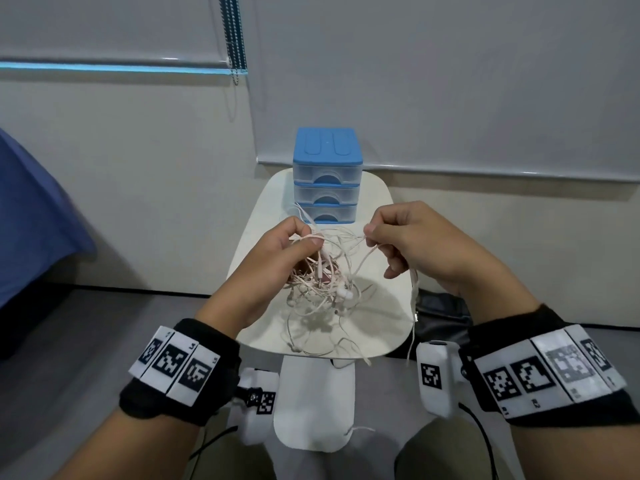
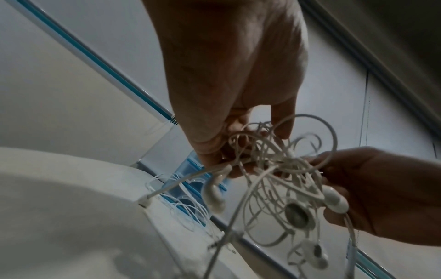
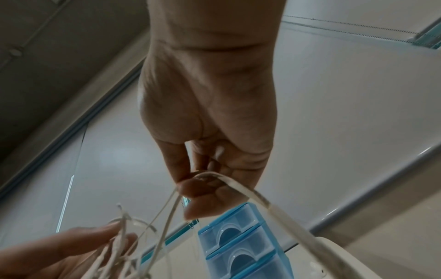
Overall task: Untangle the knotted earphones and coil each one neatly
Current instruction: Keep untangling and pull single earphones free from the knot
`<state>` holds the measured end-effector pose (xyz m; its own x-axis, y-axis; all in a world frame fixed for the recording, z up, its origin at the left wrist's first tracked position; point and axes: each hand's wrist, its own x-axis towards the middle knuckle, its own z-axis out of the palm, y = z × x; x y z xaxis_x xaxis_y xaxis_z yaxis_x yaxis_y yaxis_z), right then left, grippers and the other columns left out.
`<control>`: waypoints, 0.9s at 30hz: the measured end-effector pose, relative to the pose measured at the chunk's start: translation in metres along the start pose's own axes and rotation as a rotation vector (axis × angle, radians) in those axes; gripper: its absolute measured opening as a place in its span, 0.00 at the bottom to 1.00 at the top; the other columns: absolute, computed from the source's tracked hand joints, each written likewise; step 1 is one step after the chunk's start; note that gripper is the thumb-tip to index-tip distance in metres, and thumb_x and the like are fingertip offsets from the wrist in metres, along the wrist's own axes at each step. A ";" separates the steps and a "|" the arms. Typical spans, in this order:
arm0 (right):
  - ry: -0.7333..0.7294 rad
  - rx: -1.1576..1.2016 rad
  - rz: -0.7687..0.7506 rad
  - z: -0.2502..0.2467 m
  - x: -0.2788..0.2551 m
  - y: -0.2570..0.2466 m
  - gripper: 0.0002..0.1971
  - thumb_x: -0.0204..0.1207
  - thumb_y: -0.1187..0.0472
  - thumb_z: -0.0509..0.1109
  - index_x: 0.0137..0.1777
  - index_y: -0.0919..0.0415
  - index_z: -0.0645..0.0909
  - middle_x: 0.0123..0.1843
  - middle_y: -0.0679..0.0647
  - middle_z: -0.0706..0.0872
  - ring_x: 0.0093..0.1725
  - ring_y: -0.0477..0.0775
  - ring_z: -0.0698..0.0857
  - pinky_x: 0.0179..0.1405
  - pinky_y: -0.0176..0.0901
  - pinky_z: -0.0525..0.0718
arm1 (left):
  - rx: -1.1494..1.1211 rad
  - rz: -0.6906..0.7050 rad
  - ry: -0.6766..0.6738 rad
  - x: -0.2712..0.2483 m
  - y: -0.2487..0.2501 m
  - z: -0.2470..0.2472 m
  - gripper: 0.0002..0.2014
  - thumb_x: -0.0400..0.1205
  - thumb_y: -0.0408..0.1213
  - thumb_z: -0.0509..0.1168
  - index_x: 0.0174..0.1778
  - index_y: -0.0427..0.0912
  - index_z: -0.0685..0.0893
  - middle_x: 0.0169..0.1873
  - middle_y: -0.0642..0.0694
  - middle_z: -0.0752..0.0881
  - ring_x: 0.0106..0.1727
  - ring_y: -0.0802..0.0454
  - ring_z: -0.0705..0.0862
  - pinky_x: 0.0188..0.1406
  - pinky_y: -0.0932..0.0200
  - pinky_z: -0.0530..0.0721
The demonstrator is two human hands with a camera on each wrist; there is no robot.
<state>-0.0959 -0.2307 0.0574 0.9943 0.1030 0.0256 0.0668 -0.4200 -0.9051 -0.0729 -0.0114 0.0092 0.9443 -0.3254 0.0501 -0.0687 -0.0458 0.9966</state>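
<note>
A knotted bundle of pale pink and white earphones [image 1: 323, 277] hangs above the small white table [image 1: 377, 317], with loose loops trailing onto the tabletop. My left hand [image 1: 294, 244] grips the upper part of the tangle, thumb pressed on a cable. My right hand [image 1: 377, 237] pinches one cable between thumb and forefinger and holds it off to the right. In the left wrist view the earphones [image 2: 281, 175] dangle with several earbuds below my left hand [image 2: 229, 151]. In the right wrist view a flat cable [image 3: 238, 186] loops over the right hand [image 3: 203, 181].
A blue three-drawer plastic organiser [image 1: 327, 176] stands at the back of the table, just beyond the hands. One cable [image 1: 414, 306] hangs over the table's right edge. A blue cloth [image 1: 31, 216] is at the far left. Grey floor surrounds the table.
</note>
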 end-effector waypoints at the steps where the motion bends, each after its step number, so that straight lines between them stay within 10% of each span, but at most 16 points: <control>1: 0.026 0.014 -0.004 0.001 0.000 0.000 0.12 0.85 0.64 0.68 0.38 0.63 0.81 0.32 0.57 0.75 0.25 0.50 0.74 0.32 0.47 0.86 | -0.003 0.003 -0.026 -0.001 0.002 0.000 0.07 0.87 0.39 0.68 0.44 0.48 0.77 0.42 0.30 0.90 0.40 0.41 0.83 0.31 0.55 0.72; 11: 0.365 0.226 -0.068 0.005 0.007 -0.006 0.13 0.89 0.57 0.59 0.41 0.53 0.76 0.42 0.49 0.90 0.45 0.50 0.88 0.44 0.47 0.83 | 0.057 -0.009 -0.125 -0.008 -0.001 -0.005 0.11 0.81 0.30 0.76 0.57 0.42 0.84 0.41 0.40 0.87 0.41 0.51 0.85 0.46 0.61 0.84; 17: 0.625 0.391 -0.164 0.000 0.008 -0.016 0.12 0.89 0.61 0.58 0.43 0.56 0.73 0.46 0.67 0.91 0.34 0.41 0.87 0.30 0.29 0.76 | 0.065 -0.012 -0.127 -0.007 -0.003 -0.012 0.12 0.79 0.24 0.76 0.56 0.41 0.89 0.43 0.46 0.86 0.42 0.55 0.84 0.48 0.62 0.87; 23: 0.686 0.690 -0.178 -0.006 0.002 -0.028 0.11 0.92 0.60 0.52 0.46 0.55 0.69 0.29 0.54 0.89 0.39 0.57 0.90 0.50 0.48 0.84 | 0.092 0.004 -0.124 -0.008 -0.006 -0.016 0.10 0.80 0.25 0.75 0.57 0.34 0.90 0.45 0.41 0.88 0.45 0.54 0.86 0.46 0.65 0.86; 27: 0.609 0.783 -0.137 -0.005 0.001 -0.030 0.10 0.90 0.62 0.56 0.45 0.55 0.69 0.22 0.51 0.71 0.20 0.53 0.73 0.31 0.46 0.85 | 0.135 0.033 -0.143 -0.007 -0.006 -0.015 0.04 0.84 0.28 0.73 0.52 0.34 0.91 0.42 0.42 0.89 0.43 0.54 0.87 0.44 0.66 0.84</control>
<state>-0.0966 -0.2229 0.0870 0.8697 -0.4650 0.1657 0.3290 0.2958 -0.8968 -0.0746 0.0058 0.0042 0.8862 -0.4590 0.0631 -0.1504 -0.1561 0.9762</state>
